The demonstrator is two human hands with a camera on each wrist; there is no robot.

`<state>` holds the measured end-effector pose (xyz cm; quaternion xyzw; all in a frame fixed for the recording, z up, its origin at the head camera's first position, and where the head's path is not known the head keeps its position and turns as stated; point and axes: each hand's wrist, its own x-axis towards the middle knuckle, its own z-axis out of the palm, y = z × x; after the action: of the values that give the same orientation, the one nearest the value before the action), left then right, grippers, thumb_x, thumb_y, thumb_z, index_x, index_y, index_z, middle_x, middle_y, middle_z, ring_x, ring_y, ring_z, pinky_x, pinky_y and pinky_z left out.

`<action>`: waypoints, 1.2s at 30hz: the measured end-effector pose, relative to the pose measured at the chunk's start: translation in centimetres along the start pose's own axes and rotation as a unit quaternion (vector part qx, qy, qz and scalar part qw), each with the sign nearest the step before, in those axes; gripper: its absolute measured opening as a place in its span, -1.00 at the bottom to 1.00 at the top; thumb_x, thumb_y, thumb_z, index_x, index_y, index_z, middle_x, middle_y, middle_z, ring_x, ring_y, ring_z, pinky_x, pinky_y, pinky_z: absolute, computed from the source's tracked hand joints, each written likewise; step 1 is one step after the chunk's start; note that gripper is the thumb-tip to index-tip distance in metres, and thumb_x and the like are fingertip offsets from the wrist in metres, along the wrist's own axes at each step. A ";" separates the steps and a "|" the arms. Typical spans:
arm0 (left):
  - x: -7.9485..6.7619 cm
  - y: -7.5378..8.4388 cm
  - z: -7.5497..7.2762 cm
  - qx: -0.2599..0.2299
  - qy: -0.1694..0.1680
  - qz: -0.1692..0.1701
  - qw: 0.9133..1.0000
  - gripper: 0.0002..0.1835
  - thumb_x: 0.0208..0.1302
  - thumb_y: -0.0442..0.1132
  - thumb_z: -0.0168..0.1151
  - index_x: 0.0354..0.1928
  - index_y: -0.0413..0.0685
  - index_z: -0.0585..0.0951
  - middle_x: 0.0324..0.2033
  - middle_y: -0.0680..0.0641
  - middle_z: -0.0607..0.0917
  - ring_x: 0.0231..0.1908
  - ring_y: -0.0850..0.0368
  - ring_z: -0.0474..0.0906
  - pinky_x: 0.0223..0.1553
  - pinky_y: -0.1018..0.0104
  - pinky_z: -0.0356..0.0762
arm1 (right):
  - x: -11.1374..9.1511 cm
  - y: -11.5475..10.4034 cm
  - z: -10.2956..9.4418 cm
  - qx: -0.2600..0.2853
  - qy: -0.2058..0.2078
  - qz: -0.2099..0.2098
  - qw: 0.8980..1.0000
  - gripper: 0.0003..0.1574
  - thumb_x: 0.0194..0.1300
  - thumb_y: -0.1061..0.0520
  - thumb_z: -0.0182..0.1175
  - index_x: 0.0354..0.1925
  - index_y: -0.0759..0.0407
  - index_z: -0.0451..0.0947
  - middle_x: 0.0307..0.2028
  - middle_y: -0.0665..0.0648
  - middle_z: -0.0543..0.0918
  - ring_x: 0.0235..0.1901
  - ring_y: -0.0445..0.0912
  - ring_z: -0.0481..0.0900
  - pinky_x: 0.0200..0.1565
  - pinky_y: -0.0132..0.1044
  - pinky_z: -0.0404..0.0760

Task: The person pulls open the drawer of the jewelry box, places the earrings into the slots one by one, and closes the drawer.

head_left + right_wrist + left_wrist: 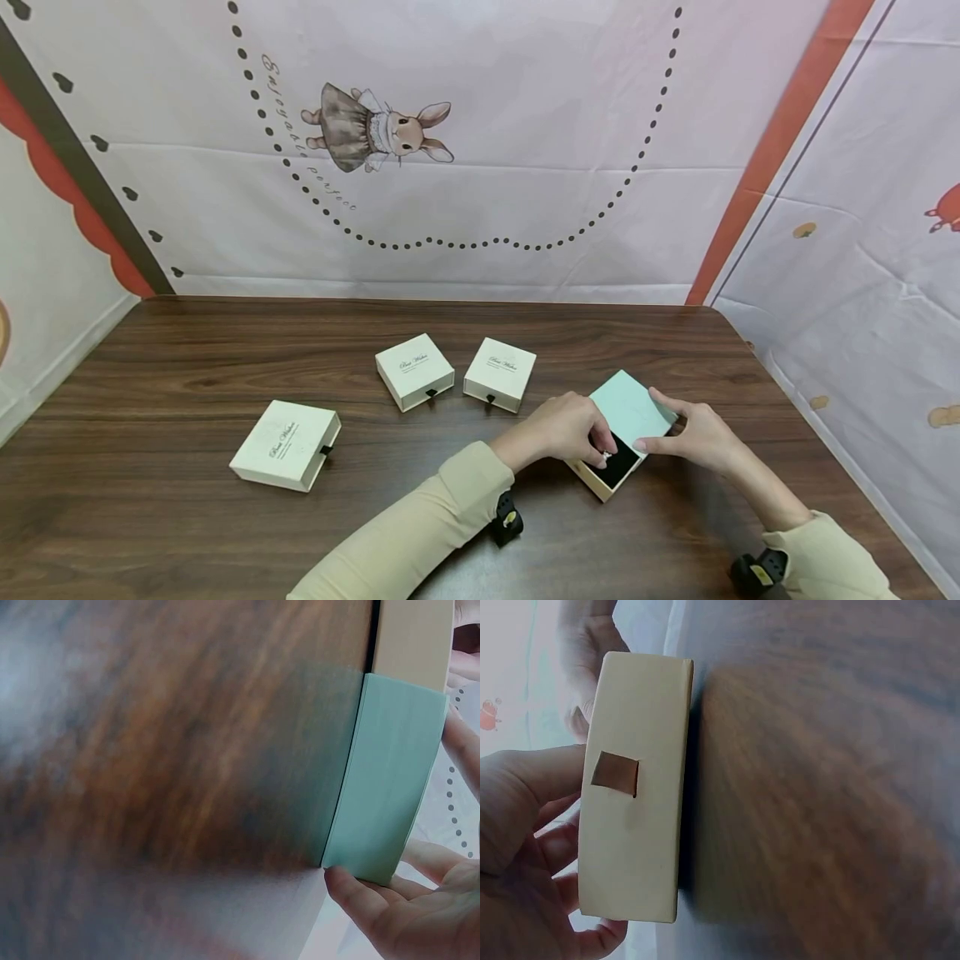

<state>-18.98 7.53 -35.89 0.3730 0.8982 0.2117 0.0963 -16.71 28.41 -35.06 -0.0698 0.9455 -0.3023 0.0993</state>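
Observation:
Toward the right of the table lies a drawer box with a mint-green sleeve [632, 403], its cream drawer [634, 847] pulled partly out toward me. A black lining [619, 468] fills the drawer. My left hand [564, 427] reaches over it, thumb and fingertips pinching a small silvery piece of jewelry [607, 455] right at the lining; the fingers hide most of it. The drawer front carries a brown ribbon tab [616, 772]. With thumb and fingers spread along the sleeve's right side and far corner, my right hand [696, 433] holds the sleeve against the table.
Two closed white boxes, a left one [415, 371] and a right one [500, 372], stand at the back middle, lettered on top. Another white box [285, 444] lies further left. Printed cloth [480, 208] hangs behind the wooden table [172, 525] and along its sides.

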 end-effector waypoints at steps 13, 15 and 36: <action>-0.3 0.0 -0.2 0.004 -0.006 0.020 1.000 -0.93 0.02 -0.13 0.34 -0.40 0.23 0.73 -0.49 0.31 0.70 -0.47 0.57 0.46 -0.39 0.62 0.35 | 0.0 0.0 0.0 0.000 0.002 -0.005 1.000 0.13 -0.06 -0.11 0.37 0.29 0.40 0.09 0.12 0.58 0.31 -0.07 0.19 0.52 -0.26 -0.21 0.52; -0.3 0.1 -0.2 0.018 -0.003 0.021 1.000 -0.93 0.03 -0.12 0.33 -0.41 0.24 0.73 -0.49 0.32 0.70 -0.45 0.55 0.47 -0.38 0.58 0.37 | -0.1 0.0 0.0 -0.001 0.001 -0.004 1.000 0.13 -0.06 -0.11 0.37 0.29 0.40 0.09 0.13 0.59 0.29 -0.04 0.22 0.50 -0.24 -0.17 0.53; -3.3 -1.4 -1.3 0.002 0.070 0.019 0.997 -0.79 -0.02 -0.10 0.36 -0.26 0.19 0.69 -0.41 0.21 0.62 -0.36 0.41 0.45 -0.30 0.61 0.32 | -0.3 0.8 -0.5 0.017 -0.018 -0.054 0.998 -0.08 0.18 -0.03 0.18 0.32 0.36 0.03 0.26 0.48 0.14 0.21 0.32 0.17 0.02 0.08 0.39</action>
<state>-18.01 3.86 -35.31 0.3743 0.8960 0.2372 0.0286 -16.62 29.37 -35.03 -0.1243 0.9332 -0.3216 0.1013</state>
